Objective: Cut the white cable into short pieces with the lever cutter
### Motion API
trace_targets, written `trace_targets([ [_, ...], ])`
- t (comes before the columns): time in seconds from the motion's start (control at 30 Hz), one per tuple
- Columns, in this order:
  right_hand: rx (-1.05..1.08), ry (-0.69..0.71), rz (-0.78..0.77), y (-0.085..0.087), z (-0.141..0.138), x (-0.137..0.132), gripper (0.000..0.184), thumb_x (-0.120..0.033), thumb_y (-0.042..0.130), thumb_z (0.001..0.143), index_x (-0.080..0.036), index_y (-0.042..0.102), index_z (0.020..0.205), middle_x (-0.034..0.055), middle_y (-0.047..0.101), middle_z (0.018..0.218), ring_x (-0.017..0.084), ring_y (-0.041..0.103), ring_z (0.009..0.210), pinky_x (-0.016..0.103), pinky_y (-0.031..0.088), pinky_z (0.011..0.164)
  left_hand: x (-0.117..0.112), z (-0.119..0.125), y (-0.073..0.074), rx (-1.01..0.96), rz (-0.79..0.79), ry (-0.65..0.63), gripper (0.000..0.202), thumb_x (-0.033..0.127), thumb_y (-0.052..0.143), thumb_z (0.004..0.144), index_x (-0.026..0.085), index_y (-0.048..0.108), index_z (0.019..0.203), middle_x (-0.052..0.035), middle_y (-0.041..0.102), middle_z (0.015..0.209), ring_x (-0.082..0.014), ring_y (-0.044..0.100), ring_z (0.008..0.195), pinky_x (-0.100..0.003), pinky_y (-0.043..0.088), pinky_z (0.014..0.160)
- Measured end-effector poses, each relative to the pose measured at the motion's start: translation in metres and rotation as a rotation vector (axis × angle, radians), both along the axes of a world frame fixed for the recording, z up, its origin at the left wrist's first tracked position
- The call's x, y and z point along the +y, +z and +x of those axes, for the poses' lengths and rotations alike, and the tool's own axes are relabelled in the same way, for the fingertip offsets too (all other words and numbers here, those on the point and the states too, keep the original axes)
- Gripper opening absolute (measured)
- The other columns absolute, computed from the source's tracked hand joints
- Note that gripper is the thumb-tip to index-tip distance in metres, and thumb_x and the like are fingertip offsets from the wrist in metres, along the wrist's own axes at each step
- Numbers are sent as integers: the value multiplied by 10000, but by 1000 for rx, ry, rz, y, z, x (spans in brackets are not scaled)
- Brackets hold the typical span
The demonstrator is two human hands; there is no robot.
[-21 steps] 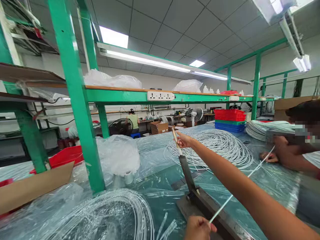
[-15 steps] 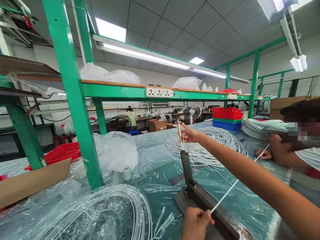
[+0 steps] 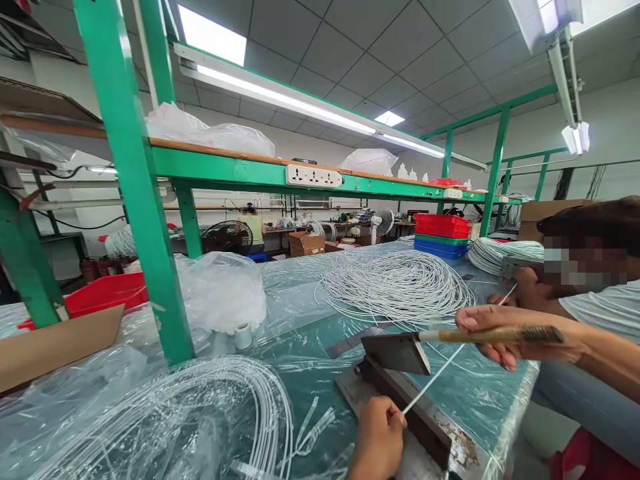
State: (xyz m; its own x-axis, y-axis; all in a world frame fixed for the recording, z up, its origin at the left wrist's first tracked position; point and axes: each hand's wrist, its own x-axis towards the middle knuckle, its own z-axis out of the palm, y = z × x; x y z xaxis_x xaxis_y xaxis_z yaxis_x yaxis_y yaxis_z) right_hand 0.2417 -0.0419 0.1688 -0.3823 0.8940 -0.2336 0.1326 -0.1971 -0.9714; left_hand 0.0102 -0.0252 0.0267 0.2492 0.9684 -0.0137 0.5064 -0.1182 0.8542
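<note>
In the lower middle, my left hand (image 3: 379, 437) is closed, pinching a thin white cable (image 3: 430, 385) between thumb and fingers. The cable slants up to the right, passing behind a wooden handle (image 3: 450, 336). My right hand (image 3: 493, 333) is at this handle, its fingers curled below it and partly hidden. The handle belongs to a hand-lever cutter whose flat metal blade (image 3: 395, 352) is tilted above the dark bar (image 3: 415, 410) of its base. The cable's far end reaches a co-worker's hands (image 3: 517, 283).
A big coil of white cable (image 3: 400, 283) lies behind the cutter. Another, plastic-wrapped coil (image 3: 270, 413) is at front left. A green post (image 3: 135, 200) rises at left, beneath a shelf (image 3: 225, 160). Stacked red and blue trays (image 3: 440, 233) stand farther back. A co-worker (image 3: 595, 293) sits at right.
My right hand has swung the cutter's handle from nearly upright down to the right, tilting the blade over the base. My left hand keeps its pinch on the cable. The view has shifted slightly.
</note>
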Motion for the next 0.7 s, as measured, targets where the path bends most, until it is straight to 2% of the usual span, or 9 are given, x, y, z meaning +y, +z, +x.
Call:
trace_targets([
  [0.07,-17,-4,-48,-9,3,-9,156,-336,532,795,-204,519,878,38,595,540,81,528,382,107,391,361,6,1,-3,-139,-168,25,207,68,435,740,144,575,608,22,461,496,-112,439,510,-232,278,515],
  [0.1,-22,-22,-66,-11,3,-13,228,-334,543,785,-212,509,975,38,595,536,88,533,386,110,398,364,9,1,-4,-165,-229,29,210,92,426,753,151,560,603,52,378,425,-96,350,414,-230,232,460],
  [0.17,-37,-75,-95,-13,1,-21,440,-327,560,767,-220,416,1169,37,596,530,103,547,397,123,419,377,12,4,-4,-201,-284,38,251,186,411,796,169,519,570,85,253,351,-86,203,338,-237,150,413],
  [0.2,-42,-102,-105,-13,-1,-24,521,-328,561,762,-216,360,1230,37,597,529,110,552,399,127,424,378,13,5,-4,-224,-286,51,290,236,410,812,177,493,540,90,227,339,-83,173,336,-240,131,412],
  [0.27,-55,-135,-117,-12,-4,-29,603,-328,548,764,-205,283,1291,38,597,530,116,558,401,126,415,365,14,9,-5,-261,-234,93,349,280,438,812,186,434,476,87,233,346,-76,181,362,-239,132,431],
  [0.43,-92,-144,-150,-17,0,-30,666,-355,549,751,-200,234,1317,34,595,551,112,548,383,124,388,338,12,15,-12,-301,-137,162,348,155,503,742,186,383,417,68,320,398,-68,239,427,-236,163,482],
  [0.57,-63,-108,-192,-28,7,-30,768,-368,578,707,-183,171,1331,33,594,566,123,555,390,128,395,331,13,15,-16,-312,-124,156,313,160,512,718,184,408,424,59,346,406,-77,260,432,-243,164,487],
  [0.7,1,-91,-258,-44,10,-36,821,-271,561,649,-162,132,1340,18,574,565,127,541,375,150,426,334,15,14,-18,-322,-124,132,297,174,517,703,183,419,422,66,329,391,-81,259,427,-245,163,487],
])
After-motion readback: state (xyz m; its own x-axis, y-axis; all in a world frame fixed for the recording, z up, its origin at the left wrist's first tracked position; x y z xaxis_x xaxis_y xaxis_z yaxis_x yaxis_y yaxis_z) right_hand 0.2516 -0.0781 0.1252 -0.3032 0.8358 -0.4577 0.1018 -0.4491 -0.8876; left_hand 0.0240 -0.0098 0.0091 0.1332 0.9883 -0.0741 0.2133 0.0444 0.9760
